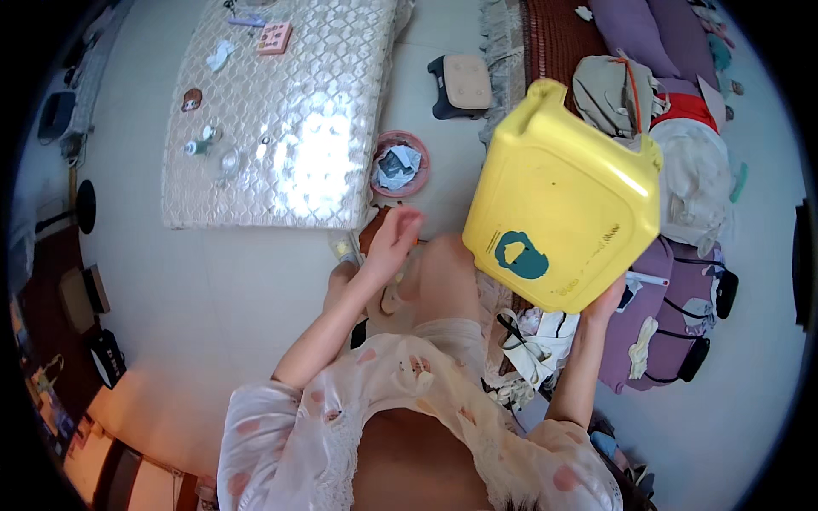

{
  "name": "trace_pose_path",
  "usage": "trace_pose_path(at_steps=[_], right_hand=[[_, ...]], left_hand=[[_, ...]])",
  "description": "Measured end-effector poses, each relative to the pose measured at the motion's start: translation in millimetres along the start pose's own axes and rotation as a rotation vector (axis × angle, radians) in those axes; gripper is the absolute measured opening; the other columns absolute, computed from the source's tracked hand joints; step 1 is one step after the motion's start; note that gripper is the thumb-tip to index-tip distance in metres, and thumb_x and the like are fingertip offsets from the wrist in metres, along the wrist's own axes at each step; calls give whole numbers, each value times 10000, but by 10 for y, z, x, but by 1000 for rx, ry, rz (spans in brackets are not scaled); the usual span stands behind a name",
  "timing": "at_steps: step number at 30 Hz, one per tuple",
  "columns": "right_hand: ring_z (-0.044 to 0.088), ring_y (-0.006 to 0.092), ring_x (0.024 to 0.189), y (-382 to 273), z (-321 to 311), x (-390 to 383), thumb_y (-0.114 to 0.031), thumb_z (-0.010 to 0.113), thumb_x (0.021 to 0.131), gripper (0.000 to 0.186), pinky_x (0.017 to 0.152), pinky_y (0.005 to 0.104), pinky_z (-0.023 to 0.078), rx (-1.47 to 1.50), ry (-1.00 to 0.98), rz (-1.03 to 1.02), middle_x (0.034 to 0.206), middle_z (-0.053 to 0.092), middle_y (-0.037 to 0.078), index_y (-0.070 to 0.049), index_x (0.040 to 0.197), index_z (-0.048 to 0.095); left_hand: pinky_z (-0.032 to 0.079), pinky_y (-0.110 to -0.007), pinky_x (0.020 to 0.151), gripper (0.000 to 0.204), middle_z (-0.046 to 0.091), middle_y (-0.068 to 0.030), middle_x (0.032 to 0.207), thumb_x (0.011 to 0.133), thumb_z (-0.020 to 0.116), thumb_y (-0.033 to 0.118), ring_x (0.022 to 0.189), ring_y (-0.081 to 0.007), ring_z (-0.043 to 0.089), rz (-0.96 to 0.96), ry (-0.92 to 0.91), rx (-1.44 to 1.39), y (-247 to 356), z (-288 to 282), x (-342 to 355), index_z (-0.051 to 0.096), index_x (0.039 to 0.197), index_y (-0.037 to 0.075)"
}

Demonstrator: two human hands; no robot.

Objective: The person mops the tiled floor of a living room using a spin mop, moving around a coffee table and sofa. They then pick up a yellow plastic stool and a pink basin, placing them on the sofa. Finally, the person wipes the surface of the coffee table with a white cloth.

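My right hand (601, 300) is closed on the lower right edge of a yellow plastic piece (567, 196), maybe an upturned stool or bin, raised at my right with a dark green, torn-looking sticker on its face. My left hand (399, 232) is held apart from it, over my legs, with loosely curved fingers and nothing visible in them. Beyond that hand is a pink basin (423, 175) with pale crumpled material inside. Something reddish brown (372, 223) lies on the floor behind my left wrist.
A quilted mattress or pad (264, 153) with small items lies ahead-left. A beige-topped step stool (460, 85) stands beyond the basin. At right are a bed with brown cover (550, 30), purple cushions (630, 34), a grey bag (605, 94), purple fabric (630, 358) and white straps (537, 345).
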State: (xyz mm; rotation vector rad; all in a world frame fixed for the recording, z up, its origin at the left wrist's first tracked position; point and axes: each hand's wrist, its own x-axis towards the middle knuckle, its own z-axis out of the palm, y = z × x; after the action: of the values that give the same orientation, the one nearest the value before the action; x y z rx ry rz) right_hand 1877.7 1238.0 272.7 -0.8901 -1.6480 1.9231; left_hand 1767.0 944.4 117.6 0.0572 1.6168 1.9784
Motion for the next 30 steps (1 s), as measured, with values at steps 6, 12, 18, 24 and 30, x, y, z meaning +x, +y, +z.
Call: trace_pose_path(at_steps=[6,12,18,24,30], right_hand=[[566,216,943,-73,306,741,-271,371,905,389,770,323,481,58,-3,47,1101,542,116,-1,1178,437],[590,214,884,501,475,1937,-265,406,895,380,727,314,495,74,-132,413,1038,578,113,5,1155,467],[537,167,893,2703,439,4533,-353,456,888,419,742,282,437,-572,-609,605,1057,543,68,-42,1168,476],[477,212,1008,4972,234,6679,-471,387,881,549,873,315,358,-944,-623,562,1132,504,100,-32,1203,453],[396,264,1166,5879,741,7250,-511,340,883,655,966,347,304,-401,-290,876,1292,402,140,23,1261,379]], left_hand=[[363,-263,843,388,512,-87,1048,943,300,321,982,-142,466,173,-17,-32,991,508,879,425,1120,0],[412,-285,726,399,577,-85,859,944,283,307,778,-163,518,-123,248,-114,733,514,1688,524,973,-10],[439,-317,728,302,602,-129,920,896,340,187,844,-234,573,-315,664,116,-447,641,1966,531,1004,-20],[426,-346,842,392,486,-136,1169,914,357,273,1004,-246,510,-565,679,452,-1411,725,1394,418,1195,5],[316,-368,977,524,262,-85,1370,911,345,398,1212,-217,318,-862,779,317,-1735,892,1221,270,1322,82]])
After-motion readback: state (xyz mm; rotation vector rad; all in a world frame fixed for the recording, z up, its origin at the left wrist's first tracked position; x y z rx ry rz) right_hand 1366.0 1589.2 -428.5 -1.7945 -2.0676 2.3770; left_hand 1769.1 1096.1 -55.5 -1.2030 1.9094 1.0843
